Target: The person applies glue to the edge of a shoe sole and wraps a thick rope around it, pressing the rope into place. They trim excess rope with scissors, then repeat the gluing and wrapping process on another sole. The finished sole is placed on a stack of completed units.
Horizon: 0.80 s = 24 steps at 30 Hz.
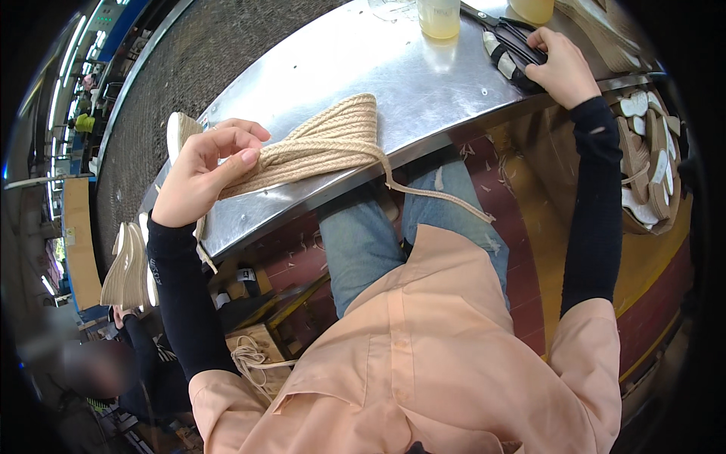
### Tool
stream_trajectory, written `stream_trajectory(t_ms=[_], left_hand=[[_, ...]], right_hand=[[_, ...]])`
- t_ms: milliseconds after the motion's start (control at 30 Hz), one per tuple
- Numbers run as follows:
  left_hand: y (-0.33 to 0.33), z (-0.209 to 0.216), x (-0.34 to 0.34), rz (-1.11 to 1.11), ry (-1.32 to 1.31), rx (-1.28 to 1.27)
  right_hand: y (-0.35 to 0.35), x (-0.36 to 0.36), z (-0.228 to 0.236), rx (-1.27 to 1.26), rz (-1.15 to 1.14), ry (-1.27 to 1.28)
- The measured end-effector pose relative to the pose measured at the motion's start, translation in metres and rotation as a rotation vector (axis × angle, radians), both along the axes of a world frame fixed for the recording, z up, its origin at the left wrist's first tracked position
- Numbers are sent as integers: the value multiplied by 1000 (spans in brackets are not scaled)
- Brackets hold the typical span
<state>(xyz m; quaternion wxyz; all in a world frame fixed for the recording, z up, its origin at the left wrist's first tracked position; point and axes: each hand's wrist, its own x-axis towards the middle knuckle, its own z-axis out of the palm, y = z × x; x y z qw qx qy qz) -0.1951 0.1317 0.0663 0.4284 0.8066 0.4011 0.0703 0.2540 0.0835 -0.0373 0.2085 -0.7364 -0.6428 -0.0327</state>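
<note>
A wedge-shaped shoe sole (333,151) covered in rows of tan braided cord lies on the metal table near its front edge. At its narrow left end, my left hand (203,170) is closed, thumb and fingers pinching the braid. A loose cord tail (442,198) hangs from the sole's right side over my lap. At the upper right, my right hand (563,68) has its fingers curled on the dark handles of a pair of scissors (522,39). Beside them lies a whitish tool partly wrapped in black (497,51).
Jars of yellowish liquid (439,21) stand at the table's far side. More wedge soles lie at the upper right, beyond my left hand, and in a box (656,221) at the right. A dark conveyor belt (204,64) runs behind the table. Another person (144,356) is at lower left.
</note>
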Motion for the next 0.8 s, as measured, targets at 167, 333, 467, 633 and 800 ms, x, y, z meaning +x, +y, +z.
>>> stream_trajectory(t_ms=[167, 333, 467, 633, 800], left_hand=[[0, 0, 3, 42, 44, 10], [-1, -4, 7, 79, 61, 32], [-1, -7, 7, 132, 75, 16], [-1, -10, 7, 128, 66, 56], [1, -13, 5, 130, 15, 29]], right_hand=[[28, 15, -3, -138, -56, 13], [14, 14, 3, -181, -118, -190], [-36, 1, 21, -69, -61, -19], [-109, -91, 22, 42, 161, 755], [-134, -193, 7, -399, 466, 643]])
